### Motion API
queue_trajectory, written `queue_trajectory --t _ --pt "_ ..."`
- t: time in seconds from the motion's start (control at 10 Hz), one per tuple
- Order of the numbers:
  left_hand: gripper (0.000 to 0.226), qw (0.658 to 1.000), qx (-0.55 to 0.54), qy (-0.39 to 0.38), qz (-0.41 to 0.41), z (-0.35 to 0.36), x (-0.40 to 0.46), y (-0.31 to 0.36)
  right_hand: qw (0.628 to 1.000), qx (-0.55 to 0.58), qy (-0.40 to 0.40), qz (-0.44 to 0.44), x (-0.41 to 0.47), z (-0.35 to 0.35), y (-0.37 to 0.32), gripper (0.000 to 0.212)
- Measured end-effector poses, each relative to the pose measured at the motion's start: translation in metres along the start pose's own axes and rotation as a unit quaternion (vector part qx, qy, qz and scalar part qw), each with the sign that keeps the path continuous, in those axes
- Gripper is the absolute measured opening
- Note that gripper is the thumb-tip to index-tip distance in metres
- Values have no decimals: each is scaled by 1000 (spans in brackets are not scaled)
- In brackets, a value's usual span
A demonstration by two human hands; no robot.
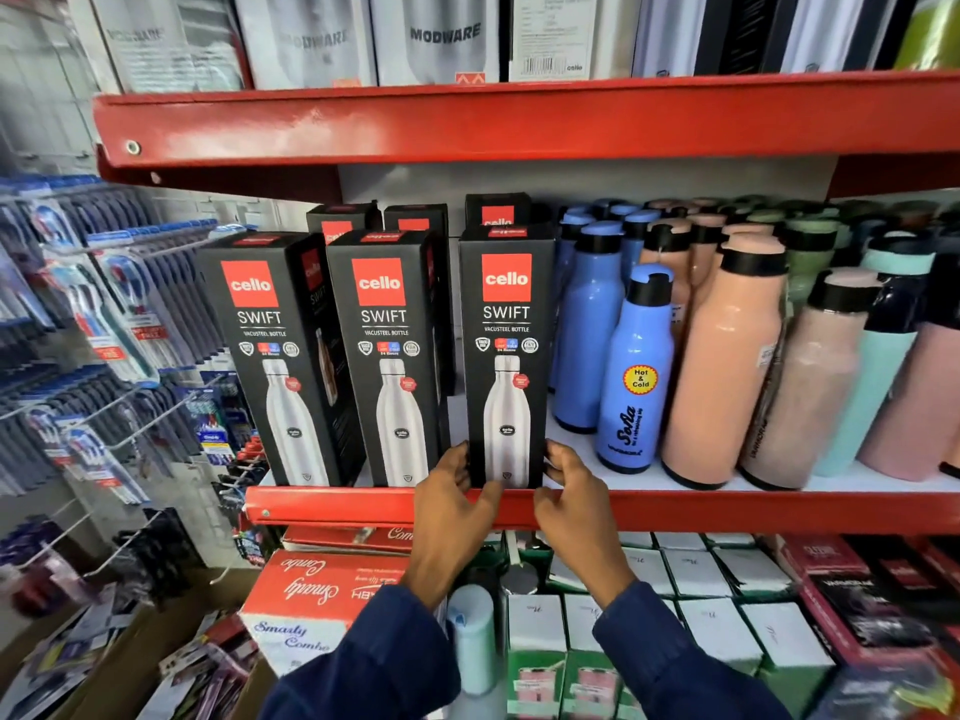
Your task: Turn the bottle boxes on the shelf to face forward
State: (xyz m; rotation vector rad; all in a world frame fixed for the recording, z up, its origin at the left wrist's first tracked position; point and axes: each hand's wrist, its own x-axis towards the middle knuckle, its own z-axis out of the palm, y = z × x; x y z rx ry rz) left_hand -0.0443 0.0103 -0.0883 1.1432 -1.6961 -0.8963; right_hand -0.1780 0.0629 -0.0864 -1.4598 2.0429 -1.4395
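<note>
Grip: both hands bracket the foot of the right-hand box (506,356); the left hand (452,491) has fingers curled on its left lower edge, the right hand (569,488) has fingertips on its right lower edge, so the box is pinched between them rather than lifted.
Why low: holding at the base probably lets the tall box be pivoted or squared on the shelf without tipping it.
Shelf lip: the red front lip (727,506) runs just under the box's foot; both thumbs lie over it, so it looks like the stop for the front row.
Task things: three black boxes stand in front, all showing their printed bottle face outward; the middle box (387,356) is just left of the held box, the left box (283,361) beyond that, slightly angled so its side shows.
Open room: narrow gaps left of the held box; to its right a small bare strip before the blue bottle (631,376).
Behind: more black boxes (497,213) stand behind the held box, limiting any push backward.
Overhead: the upper red shelf (467,122) sits well above the box tops.
</note>
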Motion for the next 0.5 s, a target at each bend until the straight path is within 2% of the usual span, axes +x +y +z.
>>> queue_trajectory --t 0.3,0.4,0.5 --pt "62 999 53 -7 10 -7 -7 4 999 -8 -23 23 -3 -7 -5 55" --pt "63 996 76 18 48 -14 -8 11 999 31 -12 23 -6 -16 -10 53" --pt "54 986 69 89 122 -28 -6 33 985 113 128 3 -16 -39 -16 44"
